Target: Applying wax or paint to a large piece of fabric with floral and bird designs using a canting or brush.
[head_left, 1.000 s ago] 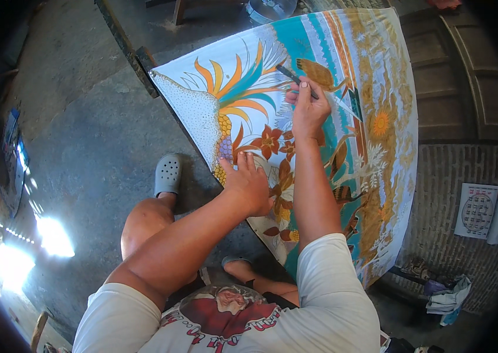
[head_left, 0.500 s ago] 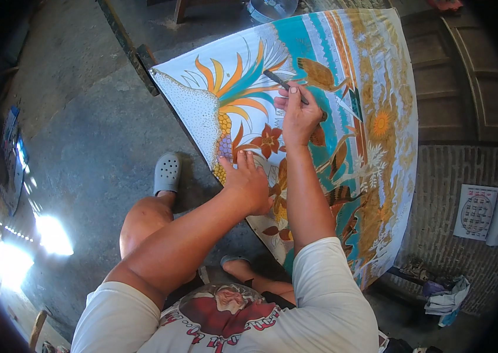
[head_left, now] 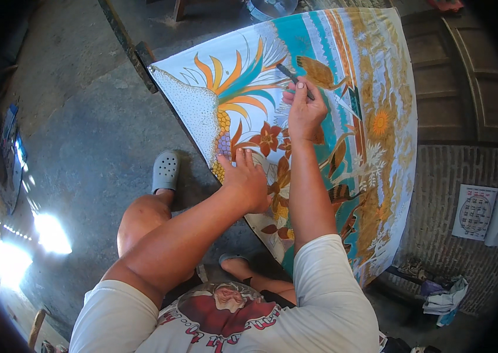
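Observation:
A large painted white cloth (head_left: 378, 117) with orange and turquoise leaves, brown flowers and birds is stretched at a slant in front of me. My left hand (head_left: 243, 181) rests on it with fingers spread, beside the yellow and purple cell pattern. My right hand (head_left: 306, 110) grips a dark slim brush (head_left: 288, 74), whose tip is over the pale feathery lines near the orange leaves, at the edge of the turquoise band.
A dark wooden bar (head_left: 131, 47) runs by the cloth's upper left corner. My sandalled foot (head_left: 166, 172) stands on the concrete floor (head_left: 84, 129). Wooden panels (head_left: 440, 76), a brick wall with a hanging calendar (head_left: 475, 212) and crumpled fabrics (head_left: 444, 297) are at the right.
My right hand and brush shifted left half a second ago and now sit further right again, back near where they were a second ago. My left hand stays about in place.

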A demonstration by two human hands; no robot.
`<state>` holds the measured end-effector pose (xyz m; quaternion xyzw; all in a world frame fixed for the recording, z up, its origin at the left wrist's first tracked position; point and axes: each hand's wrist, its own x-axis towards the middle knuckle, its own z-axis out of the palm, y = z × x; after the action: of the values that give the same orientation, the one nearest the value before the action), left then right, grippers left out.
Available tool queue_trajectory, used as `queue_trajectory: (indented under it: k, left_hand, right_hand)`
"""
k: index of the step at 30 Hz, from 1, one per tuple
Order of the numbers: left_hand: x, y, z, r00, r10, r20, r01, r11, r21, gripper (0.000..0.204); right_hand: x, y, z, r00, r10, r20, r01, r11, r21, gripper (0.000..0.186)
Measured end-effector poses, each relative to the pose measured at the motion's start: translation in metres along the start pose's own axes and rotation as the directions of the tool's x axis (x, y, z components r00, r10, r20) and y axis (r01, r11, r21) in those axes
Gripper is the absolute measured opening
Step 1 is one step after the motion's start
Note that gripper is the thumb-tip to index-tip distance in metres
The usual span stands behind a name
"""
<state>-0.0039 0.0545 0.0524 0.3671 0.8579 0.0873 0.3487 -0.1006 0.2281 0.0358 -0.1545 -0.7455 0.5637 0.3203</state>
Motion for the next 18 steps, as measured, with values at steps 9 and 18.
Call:
queue_trajectory:
  k: [9,18]
  left_hand:
    - [0.0,0.0,0.0,1.0,-0.004,0.006,0.004,1.0,0.0,0.09]
    - [0.0,0.001,-0.002,1.0,-0.006,0.014,0.006,1.0,-0.001,0.09]
  right_hand:
    - [-0.013,0.002,0.003,0.998,-0.002,0.067,0.005,0.999,-0.037,0.028]
    - [-0.022,0.003,0.009,0.998,-0.013,0.068,0.014,1.0,-0.015,0.023]
